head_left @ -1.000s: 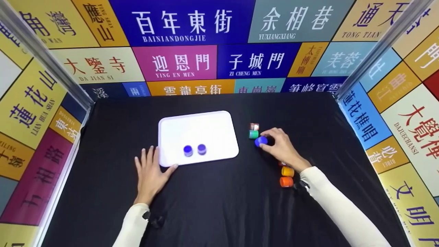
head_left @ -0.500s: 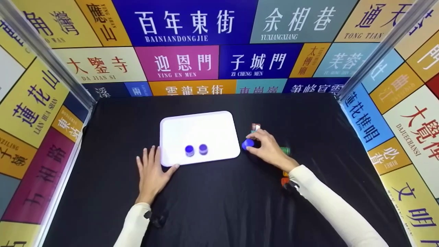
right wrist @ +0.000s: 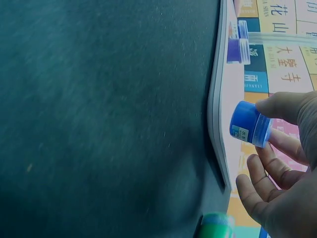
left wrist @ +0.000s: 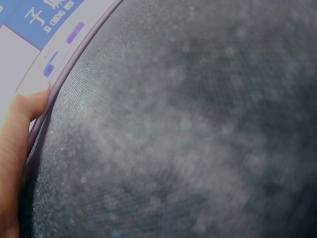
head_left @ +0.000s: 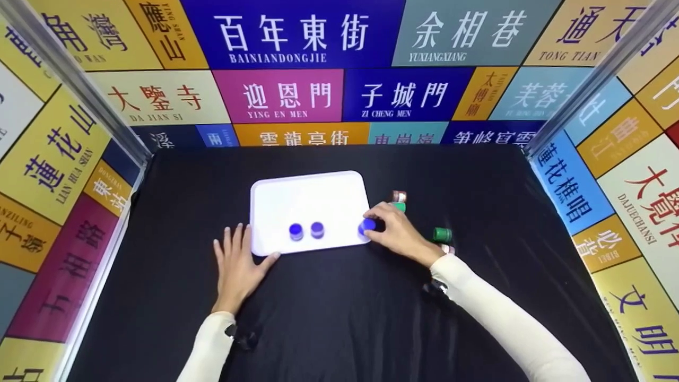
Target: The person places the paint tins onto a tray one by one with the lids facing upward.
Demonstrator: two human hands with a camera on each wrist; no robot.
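Pinching labelled blue jar (right wrist: 246, 121) (panel (head_left: 292, 34): "BAINIANDONGJIE")

Black cloth (head_left: 339, 318): surface under everything, some creases, spreads below and around both hands.
White tray (head_left: 310, 201): flat on cloth, between left hand (head_left: 237, 268) and right hand (head_left: 395, 227).
Red-brown jar (head_left: 399, 196): beyond right hand.
Green jar (head_left: 400, 207): just beyond right hand, partly hidden by it.
Dark green jar (head_left: 442, 234): right of right hand.
Pinkish jar (head_left: 449, 248): beside dark green jar, mostly hidden.
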